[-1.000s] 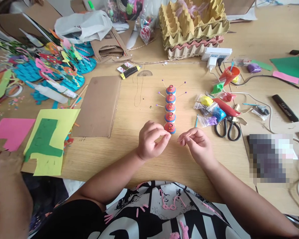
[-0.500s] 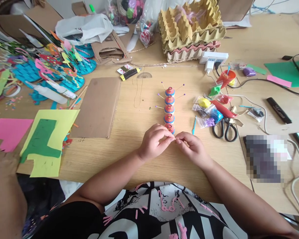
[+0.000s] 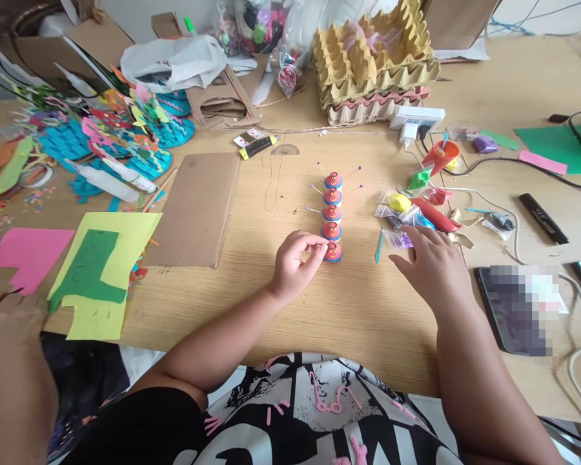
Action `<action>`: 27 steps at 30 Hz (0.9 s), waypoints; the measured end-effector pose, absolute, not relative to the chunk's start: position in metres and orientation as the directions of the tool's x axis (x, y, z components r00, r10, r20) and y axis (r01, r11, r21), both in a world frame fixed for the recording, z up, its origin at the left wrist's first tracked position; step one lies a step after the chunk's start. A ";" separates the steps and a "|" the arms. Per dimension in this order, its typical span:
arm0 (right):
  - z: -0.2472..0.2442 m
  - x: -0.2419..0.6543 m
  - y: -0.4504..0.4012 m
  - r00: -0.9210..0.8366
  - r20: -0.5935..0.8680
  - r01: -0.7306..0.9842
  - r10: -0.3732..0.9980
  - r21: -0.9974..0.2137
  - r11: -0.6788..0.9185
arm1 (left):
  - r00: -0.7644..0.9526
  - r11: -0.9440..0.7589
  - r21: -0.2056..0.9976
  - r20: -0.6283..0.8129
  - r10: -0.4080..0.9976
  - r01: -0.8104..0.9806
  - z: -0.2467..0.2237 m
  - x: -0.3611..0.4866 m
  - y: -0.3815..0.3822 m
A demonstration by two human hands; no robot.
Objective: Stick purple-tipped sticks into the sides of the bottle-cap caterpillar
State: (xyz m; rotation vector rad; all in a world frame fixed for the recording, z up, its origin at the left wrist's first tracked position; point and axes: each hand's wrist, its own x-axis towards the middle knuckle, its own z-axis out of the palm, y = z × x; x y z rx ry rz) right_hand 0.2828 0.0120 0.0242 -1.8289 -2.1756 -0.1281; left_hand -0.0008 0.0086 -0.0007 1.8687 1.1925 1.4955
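A line of several small red and blue clay figures (image 3: 332, 213) with yellow faces runs down the middle of the table. Thin sticks with purple ball tips stand out from the farther ones. My left hand (image 3: 296, 263) is pinched beside the nearest figure (image 3: 333, 252); anything between thumb and finger is too small to make out. My right hand (image 3: 433, 268), fingers apart, hovers at the near edge of a pile of bagged clay, by a purple clay packet (image 3: 399, 240). It hides the black-handled scissors. A blue modelling tool (image 3: 379, 245) lies left of that hand.
Cardboard (image 3: 196, 206), yellow paper (image 3: 126, 245) and blue woven crafts (image 3: 62, 139) lie left. Egg trays (image 3: 372, 77) are stacked behind. A red cup (image 3: 439, 155), power strip (image 3: 419, 116), cables and phone (image 3: 498, 310) occupy the right. Another person's hand (image 3: 10, 316) rests far left.
My hands, fingertips together half a second ago, are now apart. The right hand has moved right and opened over the scissors; the left has shifted slightly left, still pinched.
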 end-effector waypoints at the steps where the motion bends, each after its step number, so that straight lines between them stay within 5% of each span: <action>1: 0.022 0.283 0.013 -0.154 0.246 0.978 0.957 -0.103 0.184 | 0.038 -0.517 0.785 0.538 0.842 0.341 -0.001 -0.001 0.008; 4: 0.020 0.280 0.016 -0.134 0.229 0.980 0.964 -0.116 0.164 | 0.065 -0.533 0.773 0.547 0.835 0.342 -0.001 0.000 0.007; 8: 0.022 0.280 0.021 -0.062 0.398 0.966 0.915 -0.208 0.155 | 0.108 -0.583 0.725 0.590 0.800 0.366 0.000 0.002 0.008; 12: 0.019 0.269 0.019 0.108 0.573 0.828 0.812 -0.503 0.246 | 0.134 -0.628 0.681 0.631 0.765 0.378 0.000 0.003 0.009; 17: 0.015 0.227 0.007 0.140 0.388 0.452 0.911 -0.844 0.290 | 0.138 -0.642 0.635 0.657 0.741 0.430 0.001 0.003 0.008; 20: 0.021 0.206 0.003 0.054 0.344 0.413 0.937 -0.862 0.293 | 0.124 -0.646 0.611 0.675 0.727 0.458 0.001 0.002 0.008; 27: 0.021 0.195 0.000 -0.040 0.554 0.549 0.832 -0.683 0.482 | 0.182 -0.717 0.519 0.736 0.652 0.466 -0.001 0.002 0.011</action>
